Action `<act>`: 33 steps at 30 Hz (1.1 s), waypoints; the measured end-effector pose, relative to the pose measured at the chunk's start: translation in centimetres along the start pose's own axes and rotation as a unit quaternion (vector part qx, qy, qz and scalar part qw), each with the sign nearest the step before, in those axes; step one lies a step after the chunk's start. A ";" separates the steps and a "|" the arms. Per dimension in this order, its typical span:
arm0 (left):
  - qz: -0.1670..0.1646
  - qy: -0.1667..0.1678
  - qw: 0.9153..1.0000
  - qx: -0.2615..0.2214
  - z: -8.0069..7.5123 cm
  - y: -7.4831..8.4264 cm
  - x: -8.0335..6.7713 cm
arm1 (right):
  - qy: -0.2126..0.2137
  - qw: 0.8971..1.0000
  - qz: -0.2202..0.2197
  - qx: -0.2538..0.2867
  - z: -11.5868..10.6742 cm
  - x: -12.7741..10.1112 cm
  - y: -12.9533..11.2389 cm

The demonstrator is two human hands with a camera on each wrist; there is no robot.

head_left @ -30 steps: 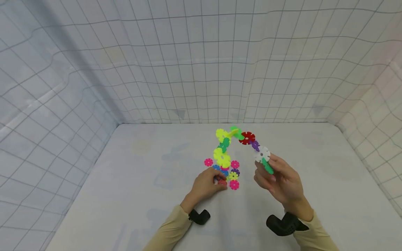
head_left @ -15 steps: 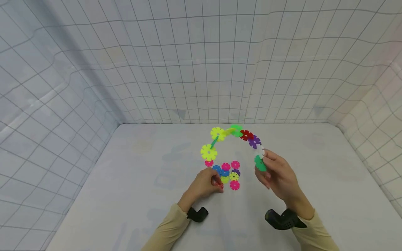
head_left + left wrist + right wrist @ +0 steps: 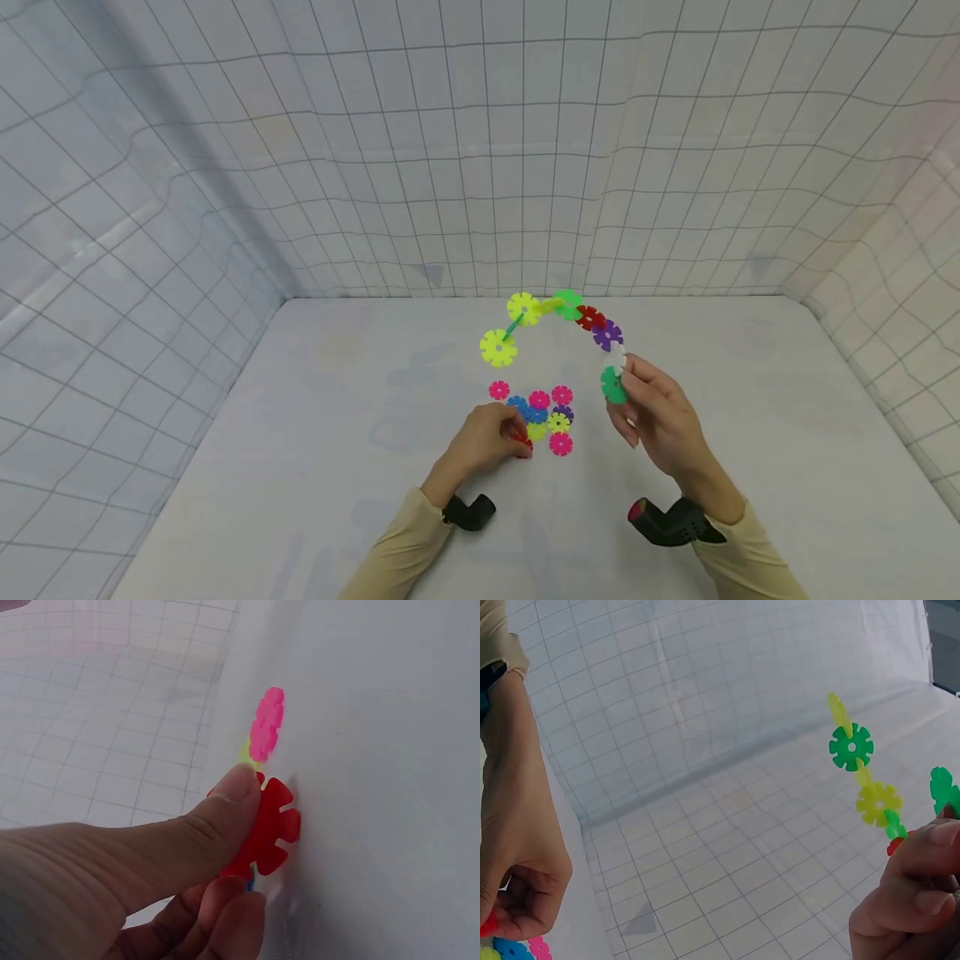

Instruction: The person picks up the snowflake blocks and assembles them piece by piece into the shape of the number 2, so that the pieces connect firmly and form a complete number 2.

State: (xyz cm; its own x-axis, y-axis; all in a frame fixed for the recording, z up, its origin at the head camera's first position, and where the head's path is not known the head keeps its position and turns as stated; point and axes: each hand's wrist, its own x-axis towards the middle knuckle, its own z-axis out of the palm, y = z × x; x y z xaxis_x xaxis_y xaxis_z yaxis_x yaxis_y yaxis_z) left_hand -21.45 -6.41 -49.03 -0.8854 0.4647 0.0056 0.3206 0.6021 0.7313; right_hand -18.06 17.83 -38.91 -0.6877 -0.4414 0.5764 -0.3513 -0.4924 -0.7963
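Observation:
My left hand (image 3: 483, 437) pinches a red snowflake disc (image 3: 274, 825) between thumb and fingers, close over the table at the near side of the loose discs. Raised to the right, my right hand (image 3: 663, 408) grips one end of a curved chain of interlocked snowflake discs. At that end are a white disc (image 3: 617, 358) and a green disc (image 3: 612, 385). From there the chain runs through a purple disc (image 3: 607, 335), a dark red disc (image 3: 591, 318) and a light green disc (image 3: 568, 305) to yellow ones, ending in a yellow disc (image 3: 498, 347) at the left.
Loose discs lie beside my left hand: a pink disc (image 3: 561, 443), a yellow disc (image 3: 558, 423), a blue disc (image 3: 536, 414) and several others. They rest on a white table (image 3: 337, 433). A grid-patterned sheet (image 3: 525, 167) hangs behind and at both sides.
The chain in my right hand has turned and spread into a wider arc, its free end swinging left and up. My left hand has drawn the red disc slightly left and nearer.

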 end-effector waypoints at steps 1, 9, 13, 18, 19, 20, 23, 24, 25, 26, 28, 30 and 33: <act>-0.002 -0.002 1.000 -0.001 -0.1 0.1 -0.1 | 0.001 1.000 0.000 0.000 0.0 0.0 0.0; 0.047 0.027 0.998 -0.043 -0.7 2.3 -0.6 | 0.013 1.000 0.014 -0.010 0.0 0.1 0.1; 0.063 0.064 0.988 -0.123 -1.4 4.6 -1.3 | 0.025 0.999 0.033 -0.015 -0.1 0.0 0.2; 0.066 0.088 0.970 -0.215 -1.9 7.1 -2.3 | 0.068 0.994 0.060 -0.059 0.1 0.0 0.6; 0.073 0.097 0.967 -0.223 -2.0 7.5 -2.4 | 0.076 0.993 0.061 -0.071 0.2 0.0 0.7; 0.082 0.106 0.964 -0.228 -2.1 7.9 -2.6 | 0.083 0.991 0.061 -0.082 0.3 0.0 0.9; 0.119 0.139 0.953 -0.243 -2.4 9.1 -3.0 | 0.101 0.986 0.058 -0.116 0.6 0.0 1.2; 0.131 0.150 0.949 -0.246 -2.6 9.5 -3.2 | 0.106 0.984 0.059 -0.128 0.7 0.0 1.3; 0.140 0.160 0.945 -0.248 -2.8 9.9 -3.4 | 0.111 0.982 0.062 -0.140 0.8 0.0 1.4; 0.146 0.169 0.942 -0.251 -2.9 10.3 -3.5 | 0.115 0.980 0.066 -0.151 0.9 0.0 1.5; 0.153 0.185 0.936 -0.256 -3.2 10.9 -3.8 | 0.120 0.975 0.076 -0.173 1.1 -0.1 1.7; 0.150 0.197 0.933 -0.260 -3.3 11.1 -3.9 | 0.123 0.970 0.082 -0.193 1.2 -0.2 1.9; 0.155 0.210 0.926 -0.272 -3.3 11.2 -3.9 | 0.124 0.963 0.081 -0.226 1.5 -0.3 2.2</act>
State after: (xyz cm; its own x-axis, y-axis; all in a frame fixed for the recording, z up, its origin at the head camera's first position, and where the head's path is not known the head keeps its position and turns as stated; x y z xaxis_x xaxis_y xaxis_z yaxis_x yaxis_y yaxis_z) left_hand -15.51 -3.57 -38.61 -0.8683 0.1990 0.4543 0.4657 0.0119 0.8849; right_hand -17.67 15.74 -40.55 -0.8675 -0.2639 0.4217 -0.4295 -0.0303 -0.9025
